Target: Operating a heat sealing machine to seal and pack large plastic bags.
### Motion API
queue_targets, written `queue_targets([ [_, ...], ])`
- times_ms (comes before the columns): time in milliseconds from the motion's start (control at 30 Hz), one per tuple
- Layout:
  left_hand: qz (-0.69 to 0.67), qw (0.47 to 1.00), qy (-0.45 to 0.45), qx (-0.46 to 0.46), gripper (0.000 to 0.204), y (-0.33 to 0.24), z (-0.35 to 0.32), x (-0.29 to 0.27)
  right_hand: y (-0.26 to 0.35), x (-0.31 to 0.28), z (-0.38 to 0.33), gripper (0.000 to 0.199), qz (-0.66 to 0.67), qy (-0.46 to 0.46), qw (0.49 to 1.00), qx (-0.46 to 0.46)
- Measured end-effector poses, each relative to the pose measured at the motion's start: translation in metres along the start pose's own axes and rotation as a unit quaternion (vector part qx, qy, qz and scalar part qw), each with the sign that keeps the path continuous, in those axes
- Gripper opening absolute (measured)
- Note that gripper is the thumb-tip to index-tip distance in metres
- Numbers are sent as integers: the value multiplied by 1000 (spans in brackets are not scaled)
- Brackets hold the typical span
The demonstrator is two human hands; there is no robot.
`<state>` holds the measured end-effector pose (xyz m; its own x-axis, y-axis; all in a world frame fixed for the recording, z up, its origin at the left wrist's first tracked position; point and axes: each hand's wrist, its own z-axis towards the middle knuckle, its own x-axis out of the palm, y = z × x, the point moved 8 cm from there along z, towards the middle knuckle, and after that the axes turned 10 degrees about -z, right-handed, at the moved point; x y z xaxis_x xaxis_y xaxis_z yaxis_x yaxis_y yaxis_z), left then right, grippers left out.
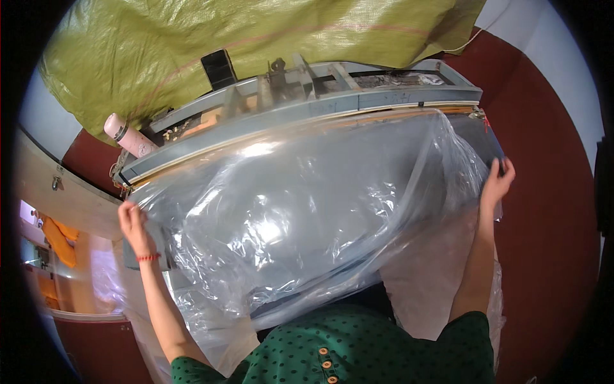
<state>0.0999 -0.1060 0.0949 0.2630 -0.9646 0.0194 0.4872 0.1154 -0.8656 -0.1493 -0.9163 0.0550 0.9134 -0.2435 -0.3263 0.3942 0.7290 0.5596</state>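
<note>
A large clear plastic sheet [268, 198] lies wrinkled and shiny across a grey flat surface in front of me, its near part hanging down over my lap. At its left end, my left hand [135, 229], with a red bracelet [149, 257] on the wrist, is closed with curled fingers at the sheet's edge. My right hand [497, 184] is at the right end, beside the sheet's gathered edge. Its fingers are bent toward the thumb and seem to pinch the film, though the contact is hard to make out. Both arms are stretched wide apart.
Behind the sheet runs a long grey metal frame [358, 99] with crossbars and small scraps inside. A pink bottle [131, 136] leans at its left end; a dark phone [219, 69] stands against the yellow-green tarp [268, 38]. A door with a latch [56, 184] is at left.
</note>
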Motion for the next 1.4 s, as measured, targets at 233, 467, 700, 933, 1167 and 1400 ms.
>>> queue_targets([
  [233,196,978,9,74,20,-66,-161,38,-238,-21,-95,40,24,78,889,452],
  [467,103,802,589,-21,41,22,-365,197,-164,2,-71,28,366,91,813,443],
  [700,-151,756,512,-380,16,29,-306,102,129,4,30,30,371,182,902,126],
  [933,-44,907,-261,-327,14,108,-204,-330,453,44,-146,41,396,678,570,-243],
  [1167,330,908,-245,-77,24,-69,-154,-303,492,34,-220,40,415,779,419,-214],
  [1400,145,957,247,54,20,-160,-90,39,433,84,-216,27,358,719,569,-176],
])
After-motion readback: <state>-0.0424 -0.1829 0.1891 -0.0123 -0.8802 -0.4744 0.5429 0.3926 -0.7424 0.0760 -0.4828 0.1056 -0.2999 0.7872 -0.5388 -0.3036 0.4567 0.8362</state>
